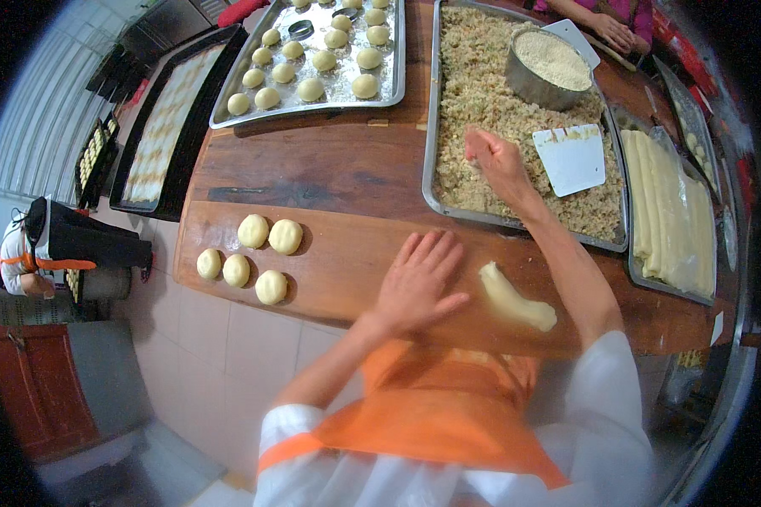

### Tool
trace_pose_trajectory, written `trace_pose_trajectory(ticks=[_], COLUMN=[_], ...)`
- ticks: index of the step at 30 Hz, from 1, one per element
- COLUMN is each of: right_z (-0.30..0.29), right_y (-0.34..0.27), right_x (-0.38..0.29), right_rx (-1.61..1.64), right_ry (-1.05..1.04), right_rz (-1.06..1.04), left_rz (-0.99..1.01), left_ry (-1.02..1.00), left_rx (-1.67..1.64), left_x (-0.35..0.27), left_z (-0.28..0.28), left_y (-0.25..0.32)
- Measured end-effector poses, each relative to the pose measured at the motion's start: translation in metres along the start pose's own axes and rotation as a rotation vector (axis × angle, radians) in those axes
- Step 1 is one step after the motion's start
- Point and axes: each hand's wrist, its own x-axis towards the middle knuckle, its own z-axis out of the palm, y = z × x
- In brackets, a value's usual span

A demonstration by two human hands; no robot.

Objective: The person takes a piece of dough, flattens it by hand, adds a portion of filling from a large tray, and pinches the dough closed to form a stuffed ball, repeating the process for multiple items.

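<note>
My left hand (421, 279) lies palm down with spread fingers on the wooden board, possibly over something hidden beneath the palm. My right hand (493, 155) is curled above the crumbly filling (475, 108) in a large metal tray; whether it grips any filling cannot be told. A piece of rolled dough (517, 298) rests to the right of my left hand. Several round filled-looking dough balls (271, 287) stand at the board's left. In the filling tray lie a white plastic scraper (569, 160) and a round metal container of pale crumbs (553, 60).
A metal tray (330, 109) of dough balls sits at the back left, beside a long black tray (171, 127). Dough strips (663, 209) under plastic fill a right-hand tray. Another person's hands (612, 32) are at the far right; a person (70, 247) stands bent at left.
</note>
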Motion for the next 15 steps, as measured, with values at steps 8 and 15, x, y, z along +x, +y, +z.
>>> trace_pose_trajectory(ticks=[8,15], right_z=[-0.032,-0.032], right_y=[-0.018,-0.023], right_x=[-0.022,-0.032], right_rx=[-0.65,-0.756], right_ry=[-0.164,-0.22], right_rz=[-0.465,-0.344], left_rz=[0.086,-0.034], left_ry=[-0.105,-0.264], left_rx=[0.224,0.074], left_x=[-0.018,-0.004], left_z=[0.0,-0.045], left_y=[-0.023,-0.019])
